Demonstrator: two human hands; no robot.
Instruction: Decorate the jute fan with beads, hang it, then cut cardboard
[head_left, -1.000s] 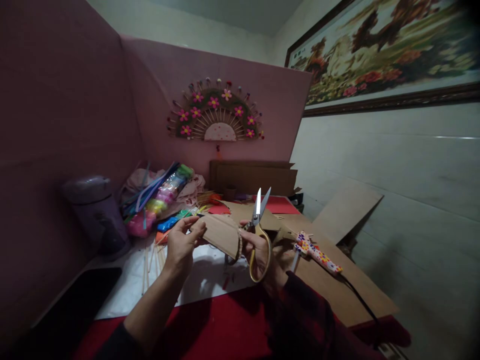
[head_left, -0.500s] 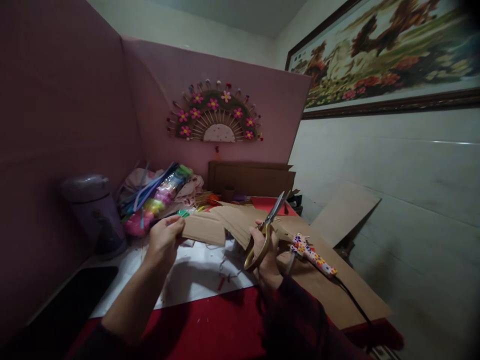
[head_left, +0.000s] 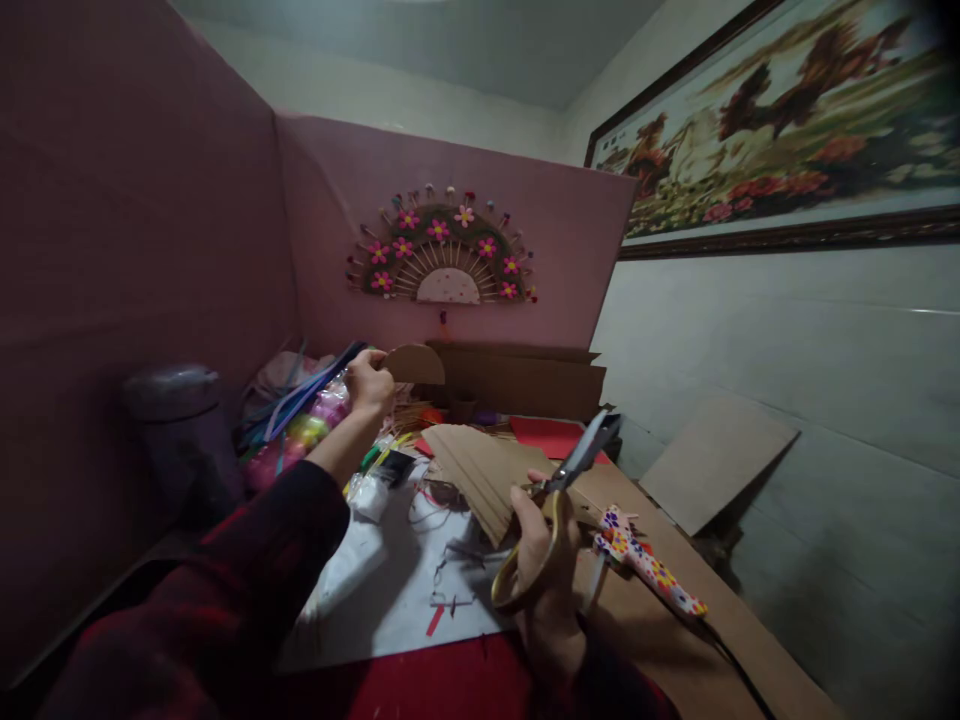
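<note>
My left hand (head_left: pixel 369 384) reaches toward the back of the table, pinching the left end of a half-round cardboard piece (head_left: pixel 417 364). That piece is held up in front of the pink panel, below the flower fan. In my right hand (head_left: pixel 541 560) is a pair of scissors (head_left: pixel 581 455) with gold handles, its blades pointing up and away to the right. A larger cardboard sheet (head_left: pixel 480 470) with a striped edge lies just left of the scissors. Beside my right hand rests a glue gun (head_left: pixel 649 565) with a floral pattern, its cord trailing toward me.
A lidded purple tumbler (head_left: pixel 180 440) stands at left, near bags of colourful craft supplies (head_left: pixel 311 425). Brown cardboard (head_left: pixel 517 378) leans at the back. The decorated fan (head_left: pixel 442 250) hangs on the pink panel. Red paper (head_left: pixel 547 434) lies behind the scissors.
My left hand has moved up and away from me with the cardboard piece, which now shows a rounded top. The right hand still holds the scissors, slightly lower in view. The view has shifted slightly.
</note>
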